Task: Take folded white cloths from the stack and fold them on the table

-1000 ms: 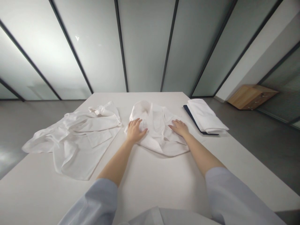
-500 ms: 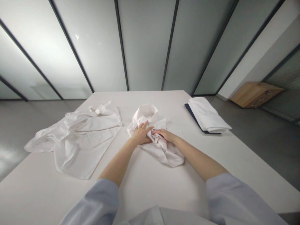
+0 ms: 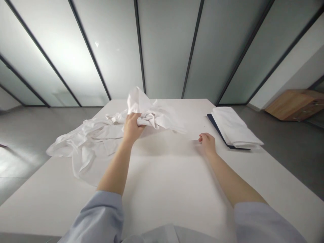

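A crumpled white garment [image 3: 149, 113] is being lifted off the white table [image 3: 172, 175] by the left hand [image 3: 131, 127]. The fingers [image 3: 138, 118] are being clenched around a gathered bunch of the cloth, so that the fabric is bunching above and to the right of the knuckles and a loose tail is hanging down toward the right, clear of the tabletop.

The right hand [image 3: 208, 141] is being held low over the table, to the right of the lifted garment and apart from it. Its fingers are curled loosely and nothing is being gripped by them.

The step in hand appears to be a gathering-up and carrying of the garment. A steady grip would be called for next, since the hanging tail could drag or slip free.

A second white shirt [image 3: 86, 146] is lying spread and rumpled at the left of the table, just behind the left forearm. A folded white cloth [image 3: 234, 126] is resting on a dark board [image 3: 215, 123] at the far right.
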`<state>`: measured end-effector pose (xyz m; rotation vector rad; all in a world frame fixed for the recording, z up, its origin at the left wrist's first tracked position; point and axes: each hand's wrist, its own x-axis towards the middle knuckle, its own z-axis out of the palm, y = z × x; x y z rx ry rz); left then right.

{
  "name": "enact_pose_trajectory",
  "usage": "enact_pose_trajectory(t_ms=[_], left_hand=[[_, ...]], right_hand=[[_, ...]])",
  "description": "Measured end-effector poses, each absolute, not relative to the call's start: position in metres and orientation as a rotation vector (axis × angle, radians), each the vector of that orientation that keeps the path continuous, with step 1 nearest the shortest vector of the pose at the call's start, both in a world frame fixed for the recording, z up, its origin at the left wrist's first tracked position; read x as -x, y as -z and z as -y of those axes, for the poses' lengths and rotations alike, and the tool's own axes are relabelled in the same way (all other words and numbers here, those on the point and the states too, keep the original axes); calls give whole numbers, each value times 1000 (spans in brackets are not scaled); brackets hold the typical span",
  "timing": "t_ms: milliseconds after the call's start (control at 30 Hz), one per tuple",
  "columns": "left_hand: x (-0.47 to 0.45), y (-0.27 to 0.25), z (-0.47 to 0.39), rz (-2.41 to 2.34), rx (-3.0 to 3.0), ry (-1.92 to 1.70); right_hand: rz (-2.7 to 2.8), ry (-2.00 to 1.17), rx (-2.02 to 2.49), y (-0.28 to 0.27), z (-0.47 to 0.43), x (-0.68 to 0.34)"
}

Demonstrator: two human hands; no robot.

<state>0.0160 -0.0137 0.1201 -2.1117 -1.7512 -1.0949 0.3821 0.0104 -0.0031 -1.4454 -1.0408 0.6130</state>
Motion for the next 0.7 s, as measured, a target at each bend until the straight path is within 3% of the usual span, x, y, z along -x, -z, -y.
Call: enact_pose_trajectory(t_ms=[100, 233, 367, 700], left_hand=[[34, -160, 27, 1797, 1878, 1028], [89, -172, 35, 2145, 1759, 630], [92, -147, 33, 2391, 1811, 281], [-43, -45, 7, 1962, 2644, 112]], right_hand=[[1190, -626, 1456, 3, -8, -376], [1229, -599, 1500, 2, -6, -374], [1265, -574, 1519, 1, -6, -373], [1213, -526, 1487, 0, -3, -369]])
